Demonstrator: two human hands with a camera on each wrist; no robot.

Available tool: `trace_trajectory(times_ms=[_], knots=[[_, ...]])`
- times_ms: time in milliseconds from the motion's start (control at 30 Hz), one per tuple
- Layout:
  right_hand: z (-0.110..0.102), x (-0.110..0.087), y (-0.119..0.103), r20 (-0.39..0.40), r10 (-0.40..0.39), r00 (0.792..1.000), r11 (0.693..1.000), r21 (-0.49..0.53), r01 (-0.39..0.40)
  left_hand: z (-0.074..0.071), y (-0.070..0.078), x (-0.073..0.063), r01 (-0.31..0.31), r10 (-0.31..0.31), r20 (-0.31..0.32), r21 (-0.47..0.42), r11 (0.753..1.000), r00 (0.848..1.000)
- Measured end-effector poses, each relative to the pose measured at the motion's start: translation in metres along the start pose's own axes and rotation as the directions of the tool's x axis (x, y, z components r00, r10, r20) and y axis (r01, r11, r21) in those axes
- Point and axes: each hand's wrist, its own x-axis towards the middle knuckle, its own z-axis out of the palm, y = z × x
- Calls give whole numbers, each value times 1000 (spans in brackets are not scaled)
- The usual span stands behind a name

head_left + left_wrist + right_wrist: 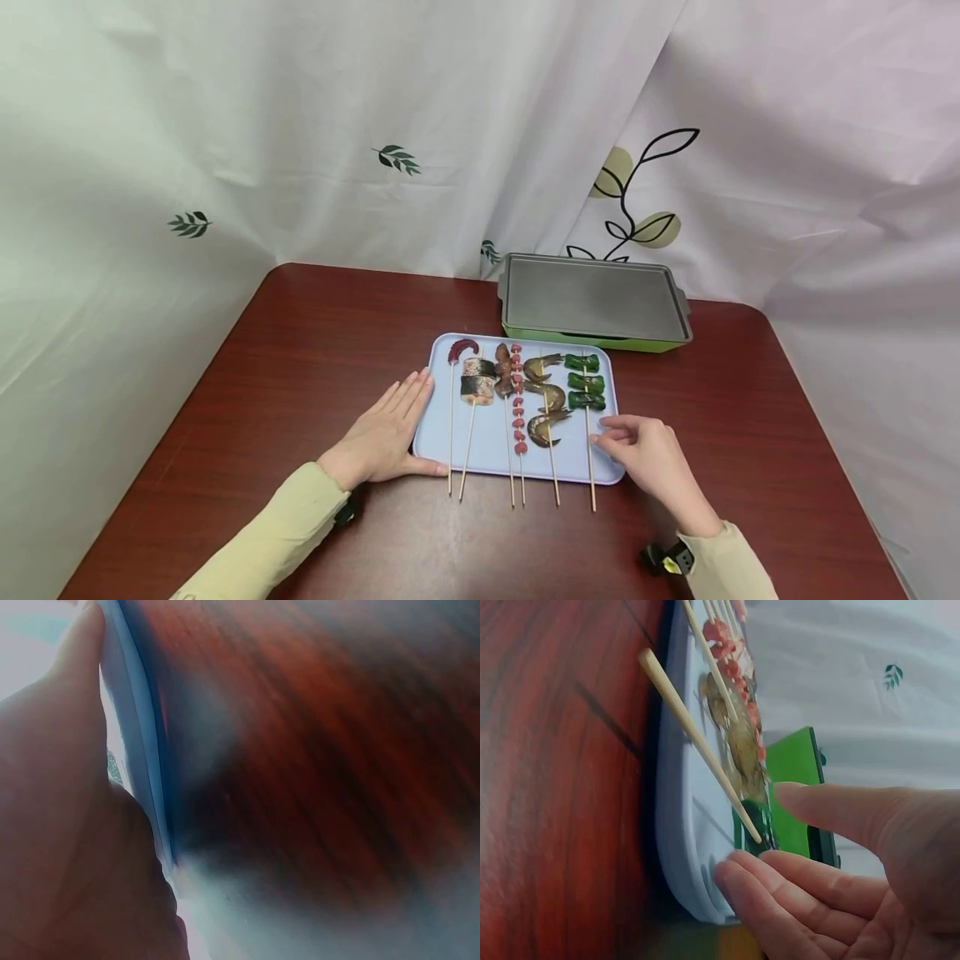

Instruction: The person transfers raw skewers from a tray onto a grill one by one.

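L hand [384, 435] flat agst tray [491, 446], R hand [647, 457] parted by grn skewer [586, 384]

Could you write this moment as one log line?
left hand: at left edge of pale-blue rectangular tray | right hand: beside wooden skewer with green pieces | grey-topped green rectangular griddle: behind tray

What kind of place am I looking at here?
Probably a staged tabletop set rather than a working kitchen: white leaf-print curtains hang behind a brown table bearing a tray of skewers and a green-sided, griddle-like pan.
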Motion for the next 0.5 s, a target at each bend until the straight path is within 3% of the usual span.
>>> trace_trajectory(times_ms=[200,500], knots=[[7,-3,0,33,4,999,1000,-3,-4,4,-2,0,-13,13,-30,-24,1000,999],[9,-5,2,103,6,995,997,70,-14,6,-3,-1,-2,2,-16,-27,1000,1000]])
